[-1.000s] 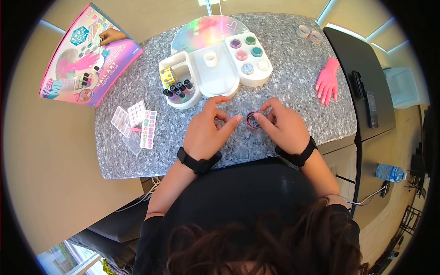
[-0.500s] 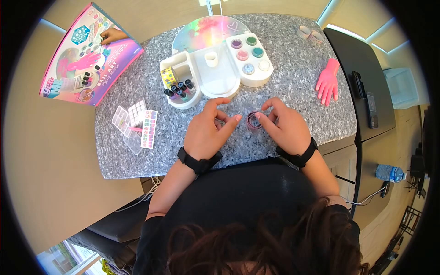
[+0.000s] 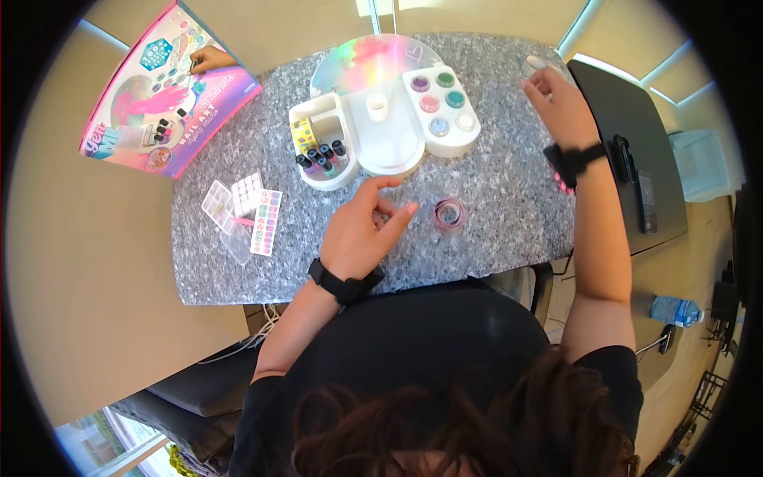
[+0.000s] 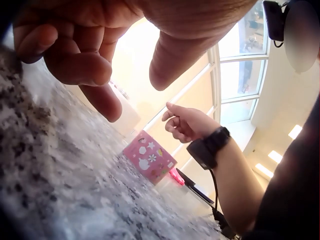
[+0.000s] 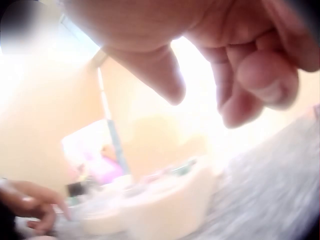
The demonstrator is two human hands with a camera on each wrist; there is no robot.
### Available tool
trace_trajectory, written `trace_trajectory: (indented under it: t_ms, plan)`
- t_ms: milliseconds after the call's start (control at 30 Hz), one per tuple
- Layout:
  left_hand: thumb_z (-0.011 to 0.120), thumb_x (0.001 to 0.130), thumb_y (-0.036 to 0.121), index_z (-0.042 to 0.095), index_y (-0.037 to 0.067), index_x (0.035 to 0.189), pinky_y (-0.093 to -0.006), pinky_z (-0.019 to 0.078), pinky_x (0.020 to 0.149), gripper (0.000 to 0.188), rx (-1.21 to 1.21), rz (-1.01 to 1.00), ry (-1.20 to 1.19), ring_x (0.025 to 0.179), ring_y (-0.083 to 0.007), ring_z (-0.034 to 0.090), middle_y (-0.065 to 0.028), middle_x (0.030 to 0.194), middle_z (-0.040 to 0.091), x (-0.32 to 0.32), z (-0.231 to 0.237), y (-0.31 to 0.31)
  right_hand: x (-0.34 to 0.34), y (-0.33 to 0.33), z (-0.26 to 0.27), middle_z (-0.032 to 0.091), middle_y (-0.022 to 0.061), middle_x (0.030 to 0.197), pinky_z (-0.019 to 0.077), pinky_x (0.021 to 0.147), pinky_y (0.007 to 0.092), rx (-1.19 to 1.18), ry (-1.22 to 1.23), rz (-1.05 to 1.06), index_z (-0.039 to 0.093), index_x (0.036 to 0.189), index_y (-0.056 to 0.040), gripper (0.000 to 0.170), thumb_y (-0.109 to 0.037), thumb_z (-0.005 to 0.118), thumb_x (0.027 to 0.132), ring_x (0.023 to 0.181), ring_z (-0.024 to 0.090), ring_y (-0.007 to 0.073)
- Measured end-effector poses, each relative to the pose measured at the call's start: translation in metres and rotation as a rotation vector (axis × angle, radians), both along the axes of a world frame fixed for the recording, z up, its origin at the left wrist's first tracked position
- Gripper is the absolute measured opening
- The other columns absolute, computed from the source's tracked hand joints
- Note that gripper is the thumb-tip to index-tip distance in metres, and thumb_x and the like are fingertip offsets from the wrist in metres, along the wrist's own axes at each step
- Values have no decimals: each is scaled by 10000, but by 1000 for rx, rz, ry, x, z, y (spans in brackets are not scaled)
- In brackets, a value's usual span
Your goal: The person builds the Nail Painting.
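Note:
My left hand point(image 3: 358, 234) rests on the speckled grey tabletop, fingers loosely bent, with nothing between thumb and fingers. A small pink roll of stickers point(image 3: 450, 213) stands to its right; in the left wrist view the roll's side point(image 4: 150, 157) shows white and coloured shapes. My right hand point(image 3: 560, 107) is stretched out over the far right corner. Its fingertips are close to a pale roll point(image 3: 536, 61), which the hand partly covers. The right wrist view shows a gap between thumb and fingers. Pink fingertips of a model hand point(image 3: 563, 183) peek out beside my right forearm.
A white nail-art station point(image 3: 389, 155) with nail polish bottles point(image 3: 324, 155) and glitter pots point(image 3: 430, 103) stands at the back middle. The kit box point(image 3: 171, 95) is at the back left. Sticker sheet point(image 3: 266, 222) and small cases point(image 3: 218, 203) lie at left.
My right hand has let go of the sticker roll and moved away to the far right corner, its forearm now over the pink model hand. The left hand has stayed in place.

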State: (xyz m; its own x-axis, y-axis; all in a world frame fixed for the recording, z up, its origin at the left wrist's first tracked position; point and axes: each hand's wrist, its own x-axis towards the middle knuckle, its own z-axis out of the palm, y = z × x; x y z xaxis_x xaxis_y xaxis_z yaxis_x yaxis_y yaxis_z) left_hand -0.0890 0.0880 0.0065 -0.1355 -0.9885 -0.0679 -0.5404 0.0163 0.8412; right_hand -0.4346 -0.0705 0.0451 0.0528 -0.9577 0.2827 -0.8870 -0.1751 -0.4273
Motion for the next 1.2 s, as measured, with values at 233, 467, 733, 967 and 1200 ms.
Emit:
trace_trajectory:
  t_ms: [233, 467, 733, 967, 1200]
  plan:
    - [766, 1011, 175, 631, 40, 1380, -239, 501, 709, 416, -18, 48, 112, 747, -67, 647, -38, 867, 763, 12, 8, 3, -59, -135, -41, 730, 183, 1241, 540, 1026, 461, 146, 350, -74, 696, 1184, -104, 280, -268, 748, 963, 1215, 682, 360]
    - [748, 1007, 121, 676, 63, 1331, -242, 490, 715, 337, -148, 1, 174, 757, -59, 645, -18, 868, 763, 13, 19, -2, -39, -120, -40, 768, 154, 1125, 569, 939, 458, 159, 172, -36, 685, 1135, -106, 207, -150, 710, 935, 1091, 731, 367]
    - [726, 993, 84, 696, 58, 1314, -344, 540, 972, 324, -299, -172, 457, 1024, -180, 707, -70, 1172, 767, 1, 19, -20, 57, 68, 22, 692, 48, 1082, 560, 653, 280, 670, -1124, 687, 532, 1423, -52, 387, -67, 631, 1049, 758, 671, 115]
    - [718, 992, 8, 618, 23, 1385, -322, 555, 975, 406, -39, -176, 491, 1105, -148, 704, -82, 1210, 758, -8, 13, -15, 88, 126, -20, 675, 88, 1133, 604, 725, 317, 848, -1369, 648, 500, 1440, -50, 364, -80, 597, 1091, 832, 707, 156]
    - [764, 986, 48, 638, 20, 1349, -260, 568, 849, 385, 83, -161, 522, 933, -98, 726, -63, 1080, 783, -15, 9, -7, 94, 145, -27, 666, 47, 1074, 559, 686, 276, 675, -1198, 568, 490, 1420, -63, 410, -52, 669, 1051, 820, 648, 91]
